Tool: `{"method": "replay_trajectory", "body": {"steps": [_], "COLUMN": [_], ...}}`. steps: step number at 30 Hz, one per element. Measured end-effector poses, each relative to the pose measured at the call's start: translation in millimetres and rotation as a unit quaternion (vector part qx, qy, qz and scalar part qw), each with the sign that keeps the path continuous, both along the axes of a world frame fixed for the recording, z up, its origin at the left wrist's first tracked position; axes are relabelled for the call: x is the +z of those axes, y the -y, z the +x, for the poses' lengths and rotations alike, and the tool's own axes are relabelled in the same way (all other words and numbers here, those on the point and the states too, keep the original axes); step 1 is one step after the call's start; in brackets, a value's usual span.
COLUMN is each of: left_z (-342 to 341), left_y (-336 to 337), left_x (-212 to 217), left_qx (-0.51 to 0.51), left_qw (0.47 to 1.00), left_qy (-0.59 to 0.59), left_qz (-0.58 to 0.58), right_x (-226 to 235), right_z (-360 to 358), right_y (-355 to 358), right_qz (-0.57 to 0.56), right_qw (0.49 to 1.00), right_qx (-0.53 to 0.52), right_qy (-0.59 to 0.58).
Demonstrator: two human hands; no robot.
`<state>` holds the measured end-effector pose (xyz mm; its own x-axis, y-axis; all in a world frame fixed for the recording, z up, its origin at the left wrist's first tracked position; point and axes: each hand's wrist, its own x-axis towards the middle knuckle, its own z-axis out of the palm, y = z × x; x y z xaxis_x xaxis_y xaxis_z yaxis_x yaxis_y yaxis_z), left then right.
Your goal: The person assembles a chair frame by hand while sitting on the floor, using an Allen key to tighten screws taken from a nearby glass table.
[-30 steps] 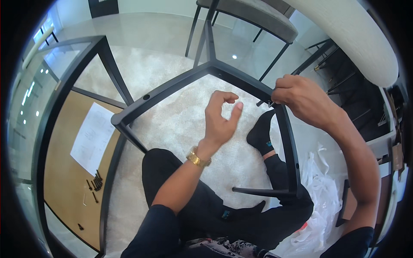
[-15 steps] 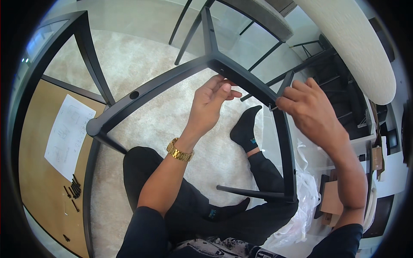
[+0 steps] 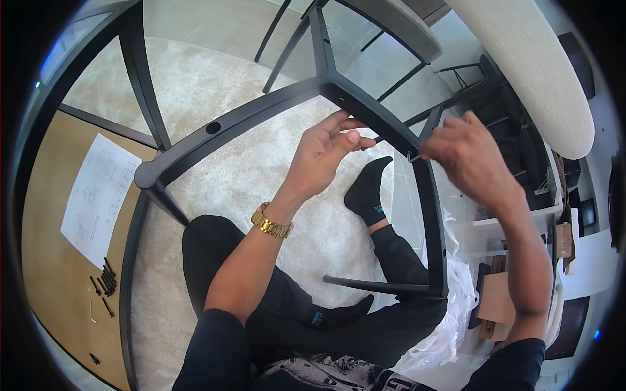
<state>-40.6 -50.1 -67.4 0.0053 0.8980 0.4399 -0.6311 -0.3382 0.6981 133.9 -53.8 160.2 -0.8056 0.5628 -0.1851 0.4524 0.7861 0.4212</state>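
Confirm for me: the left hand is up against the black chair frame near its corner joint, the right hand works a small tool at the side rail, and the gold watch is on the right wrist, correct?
Not quite. The head view shows the gold watch on the left wrist, not the right. The rest holds: the left hand is against the black chair frame near its corner joint, and the right hand works a small tool at the side rail.

So the matte black metal chair frame [image 3: 261, 117] is sitting over the lap, legs and rails spreading out in a fan. Its thick curved top rail runs diagonally from lower left up to a welded corner joint, with one round bolt hole showing partway along. A small dark bolt [image 3: 412, 157] sits right at the right-hand rail near that corner.
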Motion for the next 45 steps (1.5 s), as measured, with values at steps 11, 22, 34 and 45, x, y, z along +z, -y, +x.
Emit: {"method": "replay_trajectory", "body": {"steps": [11,22,34,45], "left_z": [-10,-8,-13,-15], "left_y": [3,8,20,19], "left_x": [2,11,30,25], "left_qx": [-0.007,0.019,0.023,0.011], "left_qw": [0.999,0.998,0.967,0.965], "left_qy": [-0.039,0.010,0.202,0.179], "left_qz": [0.004,-0.059,-0.152,-0.193], "right_x": [-5,3,-2,-51], "right_z": [-12,-18,-18,-58], "right_y": [7,-7,-3,-15], "right_qz": [-0.008,-0.092,-0.180,-0.016], "right_qw": [0.999,0.993,0.984,0.956], "right_qx": [-0.017,-0.075,-0.011,0.040], "right_qy": [0.033,0.005,0.002,-0.291]}}
